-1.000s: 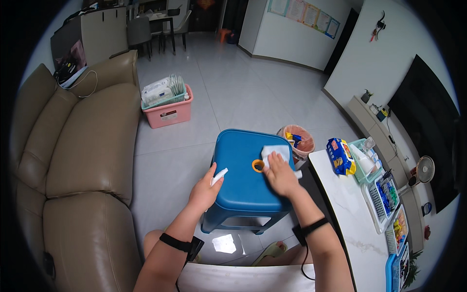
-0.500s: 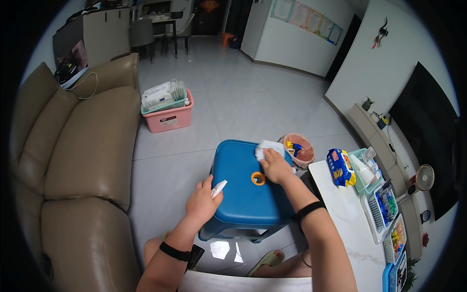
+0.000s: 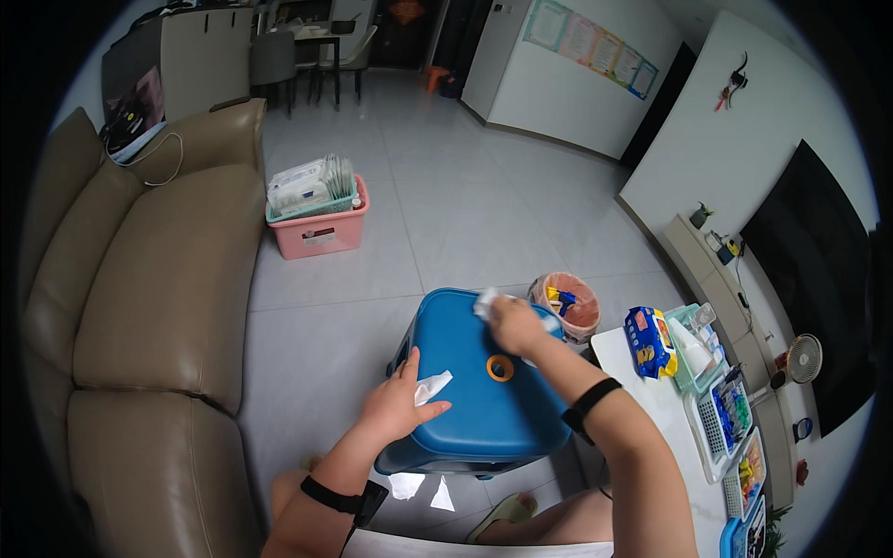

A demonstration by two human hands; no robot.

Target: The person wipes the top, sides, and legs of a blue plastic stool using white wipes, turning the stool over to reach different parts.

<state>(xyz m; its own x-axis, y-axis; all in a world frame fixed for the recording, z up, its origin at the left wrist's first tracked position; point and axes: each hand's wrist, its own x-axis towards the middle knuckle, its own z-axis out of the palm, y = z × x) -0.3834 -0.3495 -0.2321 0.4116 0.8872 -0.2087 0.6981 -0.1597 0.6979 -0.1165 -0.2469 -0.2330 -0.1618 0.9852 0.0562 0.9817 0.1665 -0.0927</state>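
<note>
A blue plastic stool [image 3: 456, 403] with an orange-rimmed hole [image 3: 499, 368] stands in front of me. Against its far right part, my right hand [image 3: 519, 325] presses a crumpled white wipe [image 3: 485, 303], fingers bent over it; some white shows on the hand's other side too. My left hand [image 3: 395, 406] rests at the stool's left edge, thumb and fingers apart, with a second white wipe [image 3: 433, 388] sticking out between thumb and forefinger. How its palm grips this wipe is hidden.
A lined bin [image 3: 569, 307] stands just beyond the stool. At right, a white table [image 3: 651, 409] bears a blue wipes pack [image 3: 649, 342] and several small baskets [image 3: 730, 409]. A brown sofa [image 3: 167, 288] lies left; a pink box [image 3: 321, 237] sits on the floor.
My right hand has slid the wipe leftward across the stool top, toward its far edge. My left hand stays by the left edge, its thumb more spread. The whole view has shifted slightly.
</note>
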